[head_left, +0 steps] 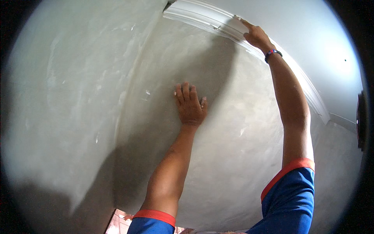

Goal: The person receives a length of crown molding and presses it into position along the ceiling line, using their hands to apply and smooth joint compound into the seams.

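My left hand (191,104) lies against the grey plastered wall (230,136), fingers spread and nothing in it. Higher up and to the right, my right hand (257,36) reaches the white cornice moulding (194,14) that runs between wall and ceiling. Its index finger is stretched out, with the tip on the moulding's upper edge by the ceiling and a bit of white paste at the fingertip. The other fingers are partly curled and partly hidden; I see no tool in them. A dark beaded bracelet (273,54) circles that wrist.
The smooth white ceiling (311,35) spreads at the upper right. A small metal piece (217,27) sticks out from the cornice left of my right hand. At the left, another plastered wall (70,97) meets this one in a corner. A dark object (360,121) stands at the right rim.
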The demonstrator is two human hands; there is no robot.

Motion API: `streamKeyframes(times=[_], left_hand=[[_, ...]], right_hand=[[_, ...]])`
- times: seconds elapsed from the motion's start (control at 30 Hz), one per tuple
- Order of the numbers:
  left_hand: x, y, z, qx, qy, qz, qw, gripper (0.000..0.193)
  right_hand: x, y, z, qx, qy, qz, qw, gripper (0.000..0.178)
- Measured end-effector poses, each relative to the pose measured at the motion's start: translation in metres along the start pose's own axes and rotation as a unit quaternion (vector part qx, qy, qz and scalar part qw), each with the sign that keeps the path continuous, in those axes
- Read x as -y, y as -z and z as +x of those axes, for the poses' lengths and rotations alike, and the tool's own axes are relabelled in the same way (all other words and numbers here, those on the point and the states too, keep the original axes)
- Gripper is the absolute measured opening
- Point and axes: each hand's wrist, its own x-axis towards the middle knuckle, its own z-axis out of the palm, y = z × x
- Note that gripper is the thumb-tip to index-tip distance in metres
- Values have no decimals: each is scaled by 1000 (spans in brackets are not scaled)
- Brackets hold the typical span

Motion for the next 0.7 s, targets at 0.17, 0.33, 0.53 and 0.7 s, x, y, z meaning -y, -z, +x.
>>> streamKeyframes(times=[0.17,0.33,0.53,0.7], left_hand=[[-13,6,0,22,26,2,999,61],[-13,11,1,42,32,15,998,62],[-13,18,9,45,21,62,997,61],[-17,5,15,71,33,104,992,63]], right_hand=[[-80,-9,-33,-12,-22,23,999,65],[-118,19,-80,46,-78,16,996,71],[-185,13,-115,79,-139,3,987,74],[-258,-29,-113,87,-110,-35,990,70]])
